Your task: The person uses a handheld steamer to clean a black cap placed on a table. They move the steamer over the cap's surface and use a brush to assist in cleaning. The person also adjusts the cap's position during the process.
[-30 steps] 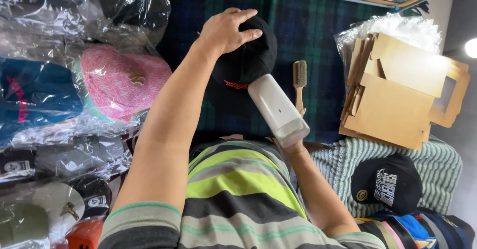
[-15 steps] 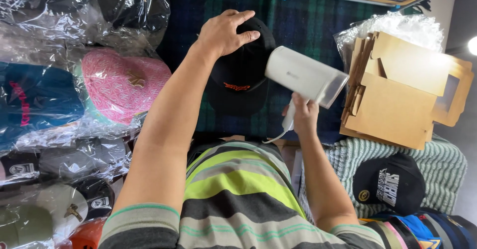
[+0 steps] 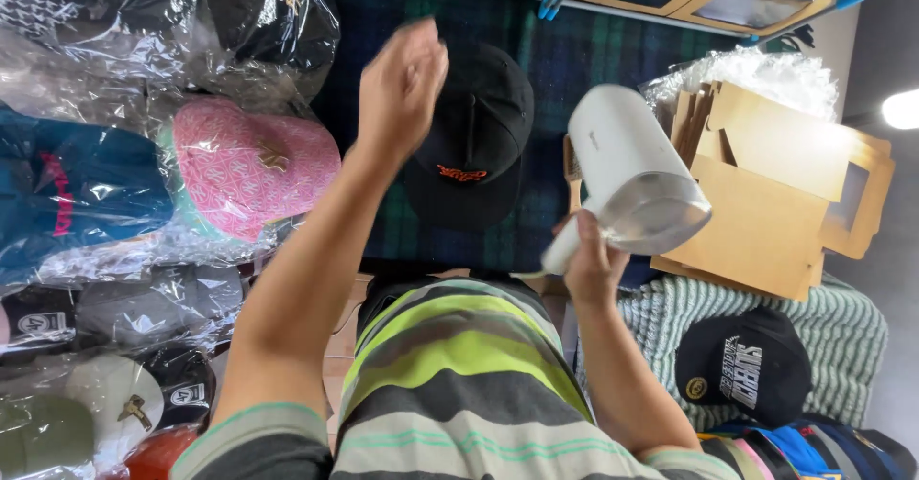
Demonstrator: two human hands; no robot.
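Far left of the left hand's grip lie caps in crinkled clear plastic, among them a pink patterned cap (image 3: 251, 166), rounded and glossy under its wrap. The left hand (image 3: 402, 88) hovers blurred, its grip loose and holding nothing, just above a matte black cap (image 3: 474, 135) with orange stitching on the dark plaid cloth (image 3: 593, 54). The right hand (image 3: 592, 265) has its grip closed around the handle of a smooth white cylindrical steamer (image 3: 632, 178). Right of that grip lean flat brown cardboard boxes (image 3: 766, 202).
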